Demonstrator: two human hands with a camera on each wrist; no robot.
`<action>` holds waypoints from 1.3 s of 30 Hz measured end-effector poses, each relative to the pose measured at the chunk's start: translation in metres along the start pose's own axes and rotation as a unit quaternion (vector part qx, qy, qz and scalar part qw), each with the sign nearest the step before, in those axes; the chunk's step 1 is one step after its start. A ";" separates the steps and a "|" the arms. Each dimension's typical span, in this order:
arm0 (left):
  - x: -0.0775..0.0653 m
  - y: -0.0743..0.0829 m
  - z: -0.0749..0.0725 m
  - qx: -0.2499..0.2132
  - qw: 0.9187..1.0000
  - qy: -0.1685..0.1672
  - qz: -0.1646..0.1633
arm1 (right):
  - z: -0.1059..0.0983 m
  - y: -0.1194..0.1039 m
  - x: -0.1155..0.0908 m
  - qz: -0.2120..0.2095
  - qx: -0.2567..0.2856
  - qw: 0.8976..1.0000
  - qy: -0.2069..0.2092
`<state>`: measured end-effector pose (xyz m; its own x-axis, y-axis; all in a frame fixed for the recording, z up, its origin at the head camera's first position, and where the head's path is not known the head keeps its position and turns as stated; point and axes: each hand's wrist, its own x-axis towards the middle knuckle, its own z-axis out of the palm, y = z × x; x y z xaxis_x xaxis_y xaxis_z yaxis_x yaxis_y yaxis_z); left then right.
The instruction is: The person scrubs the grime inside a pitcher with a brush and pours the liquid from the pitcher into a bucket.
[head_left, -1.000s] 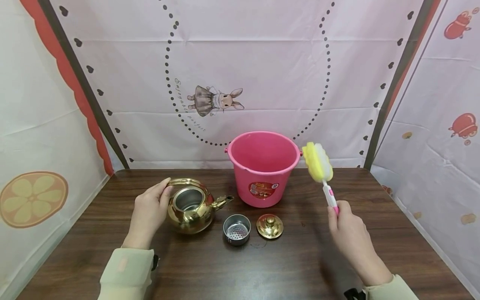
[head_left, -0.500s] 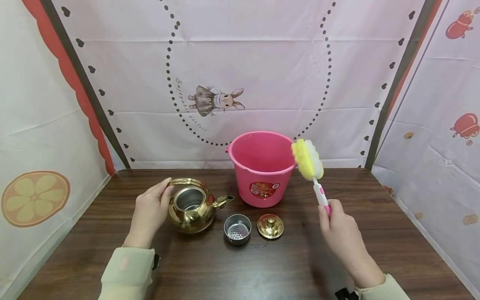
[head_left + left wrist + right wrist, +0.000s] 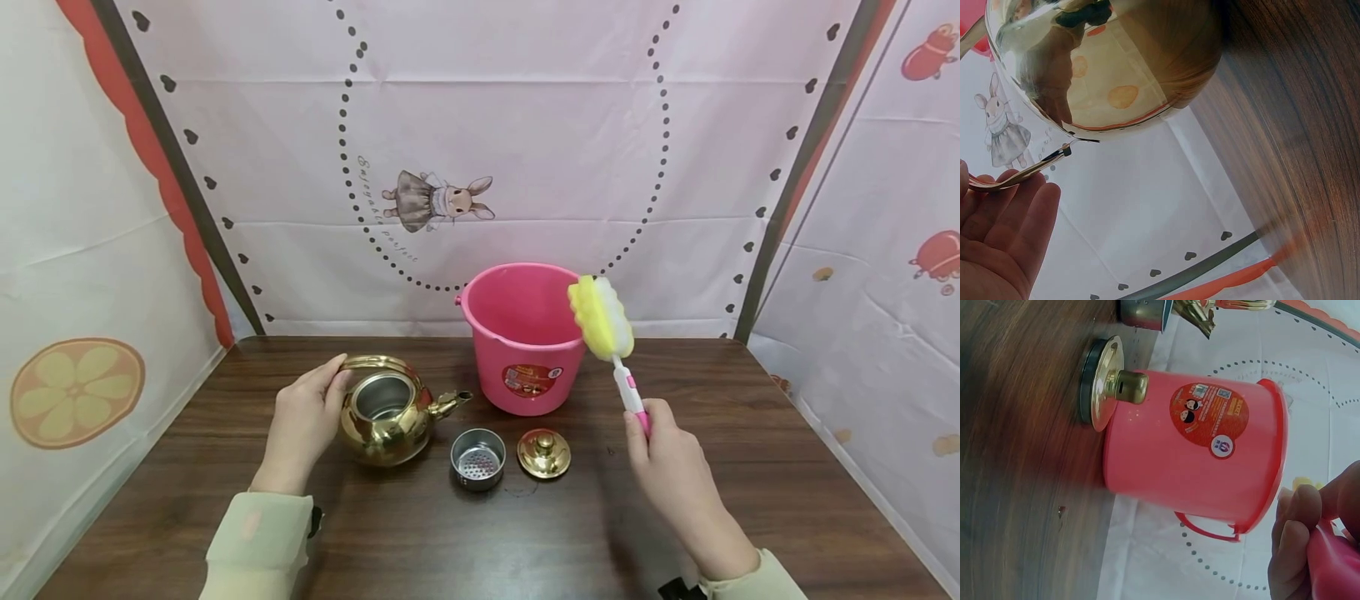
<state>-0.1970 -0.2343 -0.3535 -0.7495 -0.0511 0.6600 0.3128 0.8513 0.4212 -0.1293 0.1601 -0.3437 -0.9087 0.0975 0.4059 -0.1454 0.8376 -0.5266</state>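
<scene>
A gold teapot (image 3: 384, 437) stands lidless on the table at centre-left, its spout pointing right. My left hand (image 3: 303, 421) grips the raised handle (image 3: 377, 362) at its left end; in the left wrist view, fingers are curled round it. Held up in my right hand (image 3: 678, 471) is a sponge brush (image 3: 602, 321) with a yellow and white head and a white-pink grip. In the head view the sponge overlaps the right rim of a pink bucket (image 3: 491, 371). In the right wrist view, the pink handle end (image 3: 1335, 569) sits between thumb and fingers, with most of the sponge hidden.
A metal strainer cup (image 3: 477, 483) with a perforated bottom stands right of the teapot. Beside it lies the gold lid (image 3: 543, 458), knob up. Printed cloth walls (image 3: 420, 108) enclose the back and sides of the dark wooden table (image 3: 420, 550).
My right hand has moved left with the brush, bringing the sponge over the bucket's right rim in the head view. The left hand and teapot keep their place.
</scene>
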 end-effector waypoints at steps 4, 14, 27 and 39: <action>-0.001 0.000 0.000 -0.002 1.000 0.003 0.003 | 0.003 -0.002 0.000 -0.015 0.002 1.000 0.010; 0.001 0.000 0.000 -0.005 1.000 0.005 0.003 | 0.006 -0.004 -0.002 -0.022 0.005 1.000 0.010; 0.001 0.001 -0.001 -0.006 1.000 0.007 0.008 | 0.006 -0.010 -0.002 -0.014 0.011 1.000 -0.015; 0.000 0.004 -0.003 -0.005 1.000 0.000 0.002 | 0.010 -0.019 -0.006 -0.026 0.013 0.999 -0.025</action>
<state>-0.1941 -0.2326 -0.3497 -0.7484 -0.0485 0.6615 0.3215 0.8458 0.4258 -0.1250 0.1382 -0.3433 -0.9180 0.0256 0.3958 -0.2031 0.8269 -0.5245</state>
